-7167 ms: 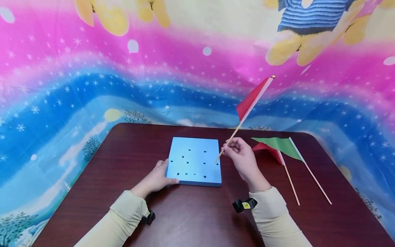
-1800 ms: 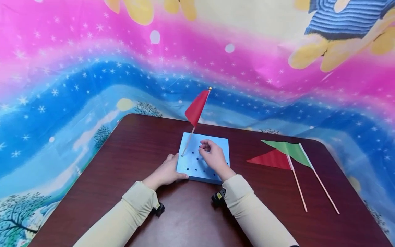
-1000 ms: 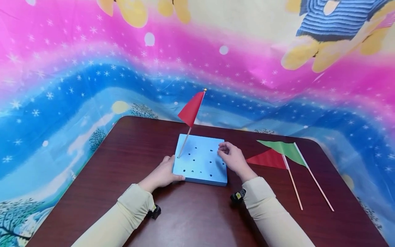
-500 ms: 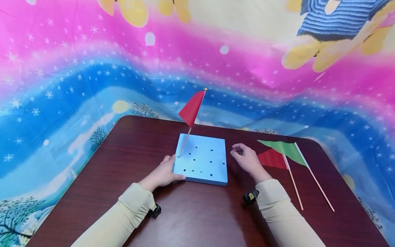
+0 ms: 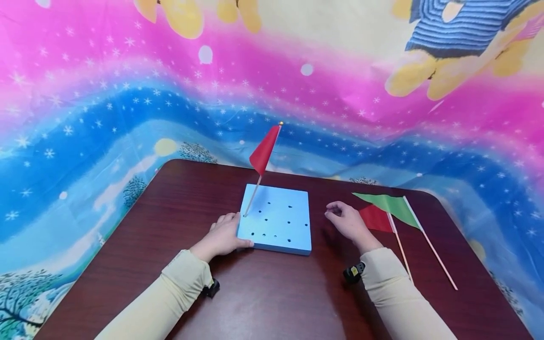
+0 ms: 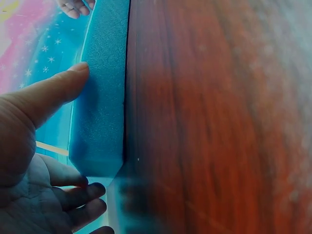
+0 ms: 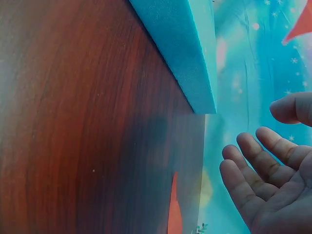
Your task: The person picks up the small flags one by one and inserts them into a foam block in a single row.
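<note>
Backdrop [image 5: 272,85] borders the table [image 5: 272,297]; right hand [image 5: 350,224] partly hides a red flag [image 5: 378,220].

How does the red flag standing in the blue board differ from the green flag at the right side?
Pose: the standing red flag is upright in the blue board, but the green flag lies on the table.
Colour: the first is red, the green flag is green.
Top: the standing red flag has a gold bead; none shows on the green flag.
Both have a thin, pale stick.
</note>
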The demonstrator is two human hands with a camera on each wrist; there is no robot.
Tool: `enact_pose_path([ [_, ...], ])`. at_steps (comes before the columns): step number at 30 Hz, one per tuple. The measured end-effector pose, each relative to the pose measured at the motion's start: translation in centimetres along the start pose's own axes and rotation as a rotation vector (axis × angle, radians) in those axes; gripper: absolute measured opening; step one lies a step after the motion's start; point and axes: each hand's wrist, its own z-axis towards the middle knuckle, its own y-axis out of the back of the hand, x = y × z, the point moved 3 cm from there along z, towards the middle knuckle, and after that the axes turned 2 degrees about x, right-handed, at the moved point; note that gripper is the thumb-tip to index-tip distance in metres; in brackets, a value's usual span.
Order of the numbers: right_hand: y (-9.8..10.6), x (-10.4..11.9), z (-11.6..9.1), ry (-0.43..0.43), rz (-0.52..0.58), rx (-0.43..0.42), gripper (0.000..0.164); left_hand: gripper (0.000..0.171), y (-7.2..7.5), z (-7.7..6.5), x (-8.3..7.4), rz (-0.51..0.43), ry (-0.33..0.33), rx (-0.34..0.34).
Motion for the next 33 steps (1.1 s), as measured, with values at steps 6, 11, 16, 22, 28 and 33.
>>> enact_pose_path([
  [6,0.7,-0.8,-0.4,-0.014,-0.012,0.004,0.031,0.101,0.0,-0.1,-0.1,-0.006,-0.015,0.002],
  [11,1.8,-1.8,-0.9,-0.02,-0.053,-0.027,0.03,0.101,0.2,-0.2,-0.2,-0.002,-0.017,-0.006],
  [16,2.6,-3.6,-1.5,-0.059,-0.091,-0.03,0.032,0.101,0.2,-0.1,-0.2,-0.007,-0.014,-0.007],
  [22,3.6,-4.9,-2.0,-0.074,-0.148,-0.021,0.035,0.101,0.3,0.0,-0.1,0.003,-0.002,-0.003],
  [28,4.4,-6.4,-2.7,-0.06,-0.242,-0.042,0.035,0.101,0.2,0.0,-0.1,-0.002,0.017,0.006],
  [33,5.6,-8.1,-3.8,-0.087,-0.31,-0.056,0.032,0.101,0.2,-0.2,-0.2,-0.004,0.019,0.016],
])
